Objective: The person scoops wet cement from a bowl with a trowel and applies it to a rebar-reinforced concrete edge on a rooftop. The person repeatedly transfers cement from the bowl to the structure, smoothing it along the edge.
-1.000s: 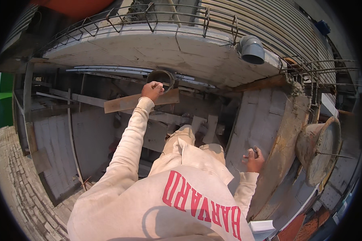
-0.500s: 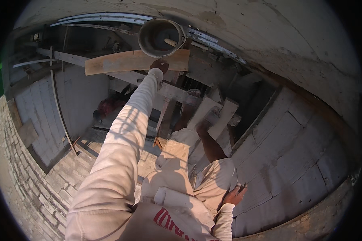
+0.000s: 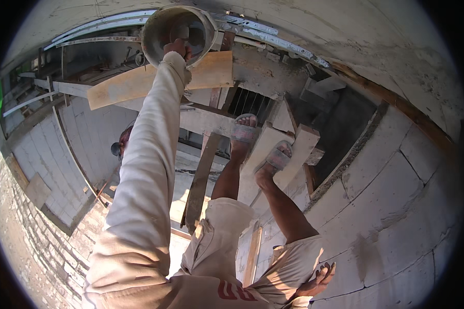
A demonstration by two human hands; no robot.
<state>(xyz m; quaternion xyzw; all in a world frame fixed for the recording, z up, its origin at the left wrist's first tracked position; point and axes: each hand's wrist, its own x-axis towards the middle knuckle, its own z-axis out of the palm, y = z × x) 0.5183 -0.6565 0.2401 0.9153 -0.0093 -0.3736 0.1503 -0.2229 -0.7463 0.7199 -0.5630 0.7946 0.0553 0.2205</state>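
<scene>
My left arm is stretched up to the round grey bucket (image 3: 154,38), where my left hand (image 3: 178,50) is closed at the bucket's mouth. A flat grey shape shows just above my fingers inside it; I cannot make out what they grip. A pale, long board (image 3: 116,91) lies just under the bucket. My right hand (image 3: 318,279) is low at the right beside my shorts, fingers apart and holding nothing, near the white block wall (image 3: 386,221). My sandaled feet rest among narrow pale boards (image 3: 307,138) at the centre.
A person (image 3: 122,141) is below, mostly hidden behind my left arm. A concrete overhang (image 3: 371,46) with metal channels (image 3: 263,28) runs across the top. A dark gap (image 3: 343,123) lies right of my feet. A thin batten (image 3: 75,149) and a brick surface (image 3: 31,211) are at the left.
The view has tipped down, bringing my legs and feet into sight. My left hand has moved up into the bucket; the wooden handle seen in it half a second ago is now hidden.
</scene>
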